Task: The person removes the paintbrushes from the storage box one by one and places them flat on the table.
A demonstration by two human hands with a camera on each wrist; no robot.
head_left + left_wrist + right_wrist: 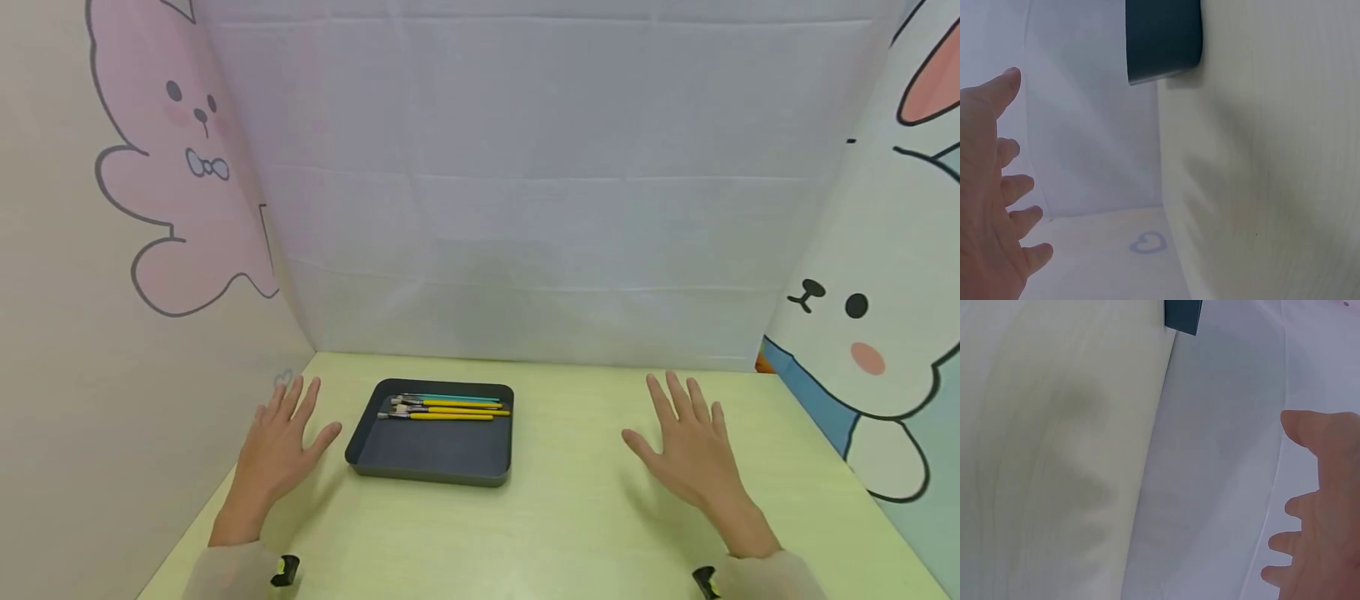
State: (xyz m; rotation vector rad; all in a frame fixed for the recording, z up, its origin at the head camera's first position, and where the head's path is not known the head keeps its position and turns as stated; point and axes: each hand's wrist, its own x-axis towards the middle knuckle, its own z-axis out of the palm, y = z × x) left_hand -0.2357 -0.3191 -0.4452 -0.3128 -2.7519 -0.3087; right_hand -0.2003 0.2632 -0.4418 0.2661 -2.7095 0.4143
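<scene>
A dark grey rectangular tray (431, 454) stands on the pale yellow table, left of the middle. Several paintbrushes (450, 411) lie side by side in its far half, some with yellow handles and some with teal, bristles toward the left. My left hand (277, 446) hovers over the table just left of the tray, fingers spread and holding nothing. Well to the tray's right, my right hand (690, 450) is also raised with spread fingers and nothing in it. In the left wrist view the tray's corner (1163, 40) shows beyond the thumb.
A white cloth wall (525, 208) closes off the table's far edge. The left side panel (195, 242) carries a pink cartoon animal, the right one (877, 333) a white cartoon rabbit. Both hands cast shadows on the tabletop (570, 500).
</scene>
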